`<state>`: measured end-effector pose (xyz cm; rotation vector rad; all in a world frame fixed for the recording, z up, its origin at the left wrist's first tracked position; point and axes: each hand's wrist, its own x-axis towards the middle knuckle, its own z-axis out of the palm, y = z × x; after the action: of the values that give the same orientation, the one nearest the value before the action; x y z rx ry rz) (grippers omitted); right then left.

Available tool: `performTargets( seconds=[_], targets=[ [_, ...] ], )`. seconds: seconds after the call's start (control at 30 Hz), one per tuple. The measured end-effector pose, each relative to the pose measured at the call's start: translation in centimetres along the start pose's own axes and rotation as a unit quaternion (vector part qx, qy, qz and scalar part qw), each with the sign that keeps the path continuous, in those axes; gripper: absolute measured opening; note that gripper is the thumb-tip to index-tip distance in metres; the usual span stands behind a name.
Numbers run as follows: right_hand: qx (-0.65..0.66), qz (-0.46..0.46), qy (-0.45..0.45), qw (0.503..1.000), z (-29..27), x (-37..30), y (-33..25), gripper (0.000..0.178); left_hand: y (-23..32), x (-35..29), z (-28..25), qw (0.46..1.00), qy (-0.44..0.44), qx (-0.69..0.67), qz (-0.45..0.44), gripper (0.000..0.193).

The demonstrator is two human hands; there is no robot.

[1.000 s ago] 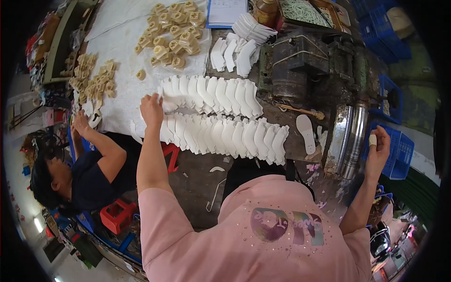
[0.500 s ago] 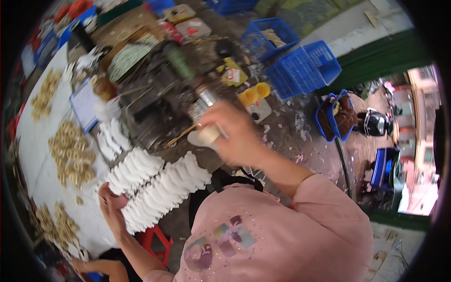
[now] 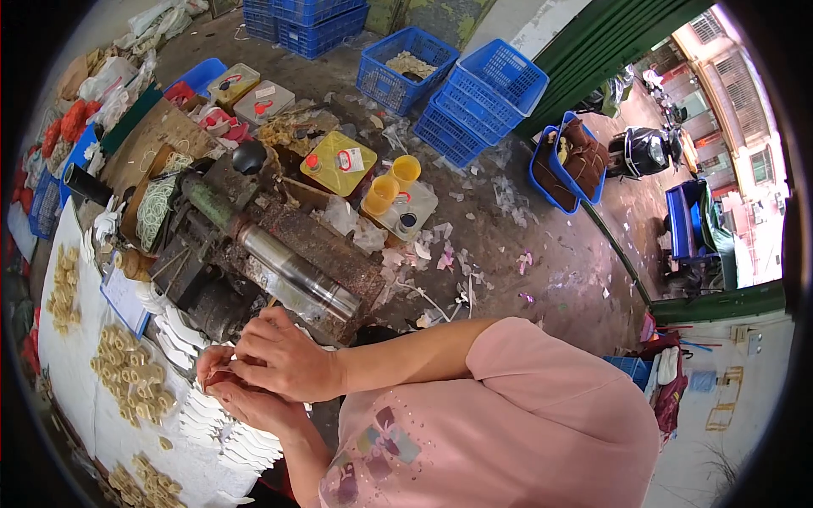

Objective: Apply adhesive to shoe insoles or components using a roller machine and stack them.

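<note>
My two hands are together over the near edge of the white-covered table. My right hand [image 3: 288,360] is closed, its fingertips pressed against those of my left hand [image 3: 258,406]. The left hand is turned partly palm up, fingers curled below the right. A thin brownish edge shows between the fingers, but most of what they pinch is hidden. Under and beside the hands lie rows of overlapping white curved pieces [image 3: 250,446]. Just beyond the hands is a greasy machine with a shiny metal cylinder [image 3: 298,269] pointing toward me.
Beige pieces [image 3: 127,372] lie in piles on the white table [image 3: 72,364]. A clipboard [image 3: 125,296] and a box of pale cord [image 3: 161,207] sit near the machine. Past it stand a yellow can [image 3: 339,162], orange cups [image 3: 381,195] and blue crates [image 3: 487,97]. Scraps litter the floor.
My right hand has come back from near the metal cylinder to meet my left; the pale piece it held no longer shows. The left hand has left the white rows. My view has turned.
</note>
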<state>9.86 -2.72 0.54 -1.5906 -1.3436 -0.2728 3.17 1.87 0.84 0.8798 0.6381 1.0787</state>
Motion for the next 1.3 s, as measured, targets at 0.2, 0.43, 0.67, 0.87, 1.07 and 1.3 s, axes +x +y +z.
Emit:
performTargets(
  seconds=[0.2,0.43,0.67,0.87,1.07,1.3],
  targets=[
    [0.059,-0.004,-0.016,0.998,-3.0,0.3,1.7,0.012,-1.4,-0.8,3.1,0.995,0.045,0.092,0.012,0.033],
    [-0.025,0.070,-0.207,0.975,-12.6,4.7,8.9,0.013,-2.1,1.2,-1.2,0.967,-0.003,0.215,-0.140,0.016],
    [-0.153,0.140,-0.457,0.865,-12.3,3.1,13.7,0.013,-4.7,-0.7,1.8,0.862,-0.170,0.478,-0.012,0.027],
    [-0.061,0.190,-0.257,0.946,-11.0,1.5,13.6,0.016,-6.7,-0.4,1.1,0.852,-0.081,0.514,0.060,0.018],
    [0.040,0.296,-0.233,0.926,-12.1,0.4,13.7,0.019,-5.0,-0.5,-5.9,0.895,0.073,0.438,0.044,0.011],
    [0.057,0.294,-0.209,0.931,-11.9,0.3,13.9,0.020,-10.4,-5.9,-13.1,0.692,-0.168,0.700,0.049,0.020]
  ],
)
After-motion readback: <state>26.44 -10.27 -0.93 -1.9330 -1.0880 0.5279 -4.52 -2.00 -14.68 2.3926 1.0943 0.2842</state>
